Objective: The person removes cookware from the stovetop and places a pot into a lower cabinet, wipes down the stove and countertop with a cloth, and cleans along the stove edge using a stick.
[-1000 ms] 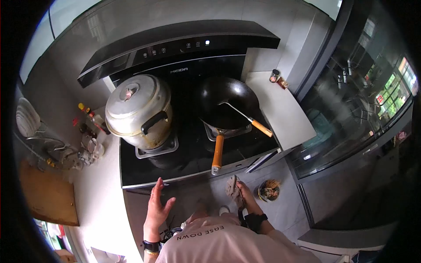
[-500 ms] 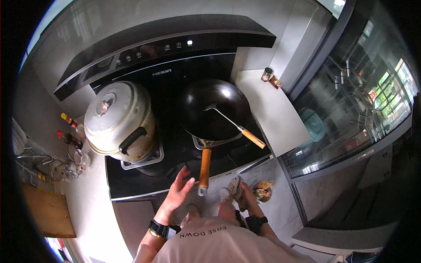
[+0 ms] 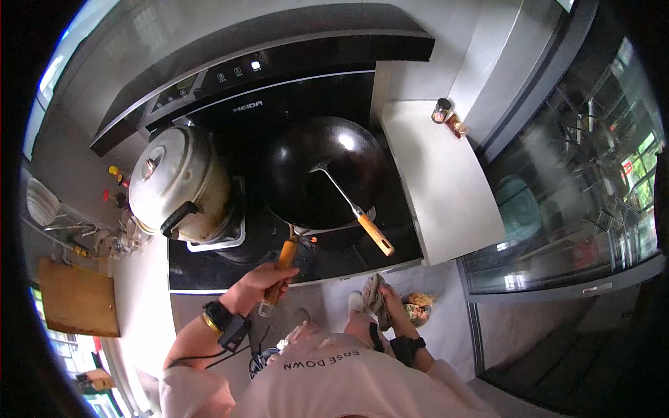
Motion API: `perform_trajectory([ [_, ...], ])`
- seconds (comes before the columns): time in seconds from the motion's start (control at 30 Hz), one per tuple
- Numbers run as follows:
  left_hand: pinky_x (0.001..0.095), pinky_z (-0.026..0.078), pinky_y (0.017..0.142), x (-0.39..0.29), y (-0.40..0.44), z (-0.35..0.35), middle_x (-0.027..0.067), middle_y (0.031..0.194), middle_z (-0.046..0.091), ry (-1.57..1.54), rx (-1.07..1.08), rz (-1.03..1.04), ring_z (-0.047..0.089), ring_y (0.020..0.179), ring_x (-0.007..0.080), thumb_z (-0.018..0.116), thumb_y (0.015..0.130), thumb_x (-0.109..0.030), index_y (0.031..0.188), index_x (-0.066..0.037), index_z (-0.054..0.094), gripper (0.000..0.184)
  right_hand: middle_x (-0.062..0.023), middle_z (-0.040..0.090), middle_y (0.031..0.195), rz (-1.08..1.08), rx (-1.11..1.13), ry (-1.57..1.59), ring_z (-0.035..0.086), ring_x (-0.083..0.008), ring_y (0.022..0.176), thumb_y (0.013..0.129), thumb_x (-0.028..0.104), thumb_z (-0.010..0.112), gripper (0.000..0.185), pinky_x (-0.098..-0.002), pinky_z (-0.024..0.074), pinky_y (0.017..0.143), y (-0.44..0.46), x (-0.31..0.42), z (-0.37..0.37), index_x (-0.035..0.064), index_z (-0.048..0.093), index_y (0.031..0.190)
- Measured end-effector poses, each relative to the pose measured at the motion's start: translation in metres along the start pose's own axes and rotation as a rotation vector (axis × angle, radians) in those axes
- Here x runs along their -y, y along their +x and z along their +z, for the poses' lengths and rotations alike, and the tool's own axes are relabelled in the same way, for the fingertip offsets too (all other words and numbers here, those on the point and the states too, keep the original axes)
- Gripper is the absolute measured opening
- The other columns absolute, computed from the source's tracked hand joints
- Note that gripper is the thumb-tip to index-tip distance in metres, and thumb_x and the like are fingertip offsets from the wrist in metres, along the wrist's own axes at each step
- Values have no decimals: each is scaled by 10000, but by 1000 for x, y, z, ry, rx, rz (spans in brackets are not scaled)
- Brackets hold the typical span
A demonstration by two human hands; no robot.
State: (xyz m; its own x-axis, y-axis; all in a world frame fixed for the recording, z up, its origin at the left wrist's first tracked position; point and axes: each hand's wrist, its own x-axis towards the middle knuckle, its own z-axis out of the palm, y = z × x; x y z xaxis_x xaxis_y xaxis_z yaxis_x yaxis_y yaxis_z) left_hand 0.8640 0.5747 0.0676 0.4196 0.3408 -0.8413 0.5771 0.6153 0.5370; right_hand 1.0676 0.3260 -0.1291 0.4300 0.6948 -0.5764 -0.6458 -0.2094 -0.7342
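Note:
A dark wok (image 3: 293, 188) sits on the right burner of the black stove (image 3: 341, 261). My left hand (image 3: 259, 284) is closed around its wooden handle (image 3: 286, 252), which points toward me. A spatula (image 3: 377, 235) with a wooden handle rests in the wok, the handle lying over the right rim. Down by my right leg, my right hand (image 3: 395, 306) grips a crumpled brownish cloth (image 3: 376, 298). Beneath the wok, near the handle's base, shows a small orange glow (image 3: 313, 240).
A large lidded metal pot (image 3: 188, 174) occupies the left burner. The range hood (image 3: 313, 52) overhangs the back. Two small jars (image 3: 442, 111) stand on the right counter (image 3: 446, 195). A bowl-like container (image 3: 419, 307) is on the floor, and a wooden board (image 3: 80, 298) stands left.
My left hand, open beside the handle before, has closed around it. The wok has shifted slightly and its handle swung left. The orange glow has appeared beneath. My right hand keeps the cloth.

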Motion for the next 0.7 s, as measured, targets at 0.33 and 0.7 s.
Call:
perform_trajectory([
  [0.33, 223, 322, 371, 9, 0, 25, -33, 567, 425, 241, -316, 201, 396, 431, 80, 589, 799, -138, 755, -88, 462, 143, -32, 591, 917, 308, 104, 538, 571, -140, 783, 853, 331, 518, 328, -264, 479, 691, -4, -35, -34, 97, 547, 1081],
  [0.7, 226, 327, 356, 46, -64, 27, -5, 552, 437, 395, -238, 264, 399, 399, 73, 574, 778, -73, 824, -25, 459, 132, -49, 621, 932, 121, -84, 671, 596, -168, 785, 857, 318, 502, 319, -300, 485, 739, -119, -40, -25, 74, 567, 1051],
])
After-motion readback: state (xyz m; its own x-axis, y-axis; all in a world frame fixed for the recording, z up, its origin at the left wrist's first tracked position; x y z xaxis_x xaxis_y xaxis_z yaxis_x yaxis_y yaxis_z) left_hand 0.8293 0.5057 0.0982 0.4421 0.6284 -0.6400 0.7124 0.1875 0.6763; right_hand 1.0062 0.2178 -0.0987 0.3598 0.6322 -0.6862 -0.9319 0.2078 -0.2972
